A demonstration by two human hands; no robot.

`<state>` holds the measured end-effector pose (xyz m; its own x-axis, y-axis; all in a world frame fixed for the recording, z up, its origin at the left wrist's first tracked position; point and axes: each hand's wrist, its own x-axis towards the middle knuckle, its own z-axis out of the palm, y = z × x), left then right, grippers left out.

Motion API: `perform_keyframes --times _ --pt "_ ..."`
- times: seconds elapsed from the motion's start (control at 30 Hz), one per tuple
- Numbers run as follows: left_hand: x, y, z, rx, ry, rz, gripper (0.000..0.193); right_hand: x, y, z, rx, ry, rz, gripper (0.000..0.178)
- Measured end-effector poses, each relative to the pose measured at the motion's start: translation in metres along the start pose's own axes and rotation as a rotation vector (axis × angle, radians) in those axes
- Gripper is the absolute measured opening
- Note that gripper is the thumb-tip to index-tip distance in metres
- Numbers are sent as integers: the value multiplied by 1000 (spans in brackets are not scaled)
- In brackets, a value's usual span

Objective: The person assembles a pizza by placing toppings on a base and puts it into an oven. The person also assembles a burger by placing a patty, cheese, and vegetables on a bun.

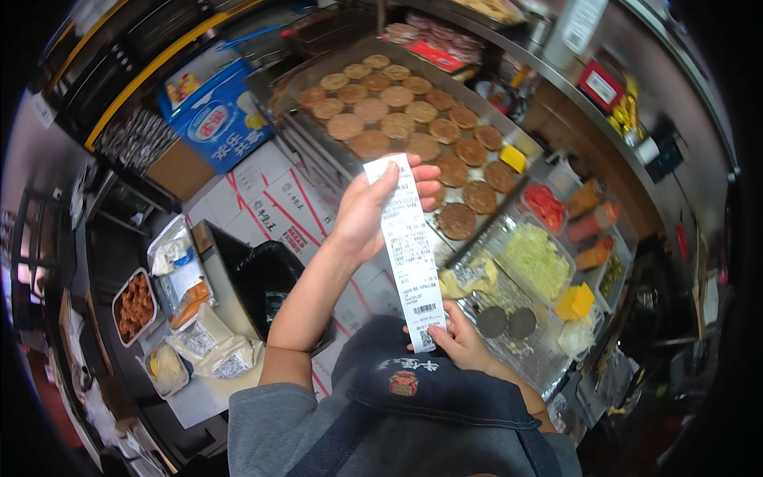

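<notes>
A long white printed receipt [409, 254] is stretched out in front of my chest. My left hand [369, 203] grips its upper end, thumb on top and fingers behind the paper. Its lower end is pinched by my right hand [458, 338], just above my dark apron [445, 393]. Beyond the receipt lies a griddle [298, 131] covered with several round browned patties [397, 126]. To the right of my right hand, two dark round pieces [505, 321] rest on a metal tray [528, 358].
Tubs of shredded lettuce [536, 261] and sliced tomato [544, 207] stand at right, beside sauce bottles [594, 222] and yellow cheese slices [577, 302]. A black-lined bin [266, 274] is at left, next to a counter with a tray of browned chunks [137, 308]. A blue box [213, 119] sits behind.
</notes>
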<state>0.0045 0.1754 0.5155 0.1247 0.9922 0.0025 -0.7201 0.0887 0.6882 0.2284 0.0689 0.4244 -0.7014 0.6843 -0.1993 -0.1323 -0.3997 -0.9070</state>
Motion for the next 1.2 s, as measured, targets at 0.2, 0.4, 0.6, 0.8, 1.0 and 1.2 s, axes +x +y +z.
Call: perform_keyframes --times 0.2,0.4,0.6,0.8,1.0,1.2 --pt "22 -41 59 120 -81 -75 22 -50 -3 -32 -78 123 -98 39" --pt "30 -52 79 153 -70 -41 21 -81 2 -62 -193 210 -122 46" --pt "31 -74 83 95 17 -50 27 -94 -12 -73 -136 186 -122 48" --pt "4 -123 93 85 -28 -193 33 -88 -14 -67 -68 238 -155 47" --pt "-5 -139 79 -28 -12 -256 31 -90 -11 -62 -92 282 -171 46" --pt "21 -107 73 -208 -91 -70 25 -103 -1 -65 -53 219 -101 45"
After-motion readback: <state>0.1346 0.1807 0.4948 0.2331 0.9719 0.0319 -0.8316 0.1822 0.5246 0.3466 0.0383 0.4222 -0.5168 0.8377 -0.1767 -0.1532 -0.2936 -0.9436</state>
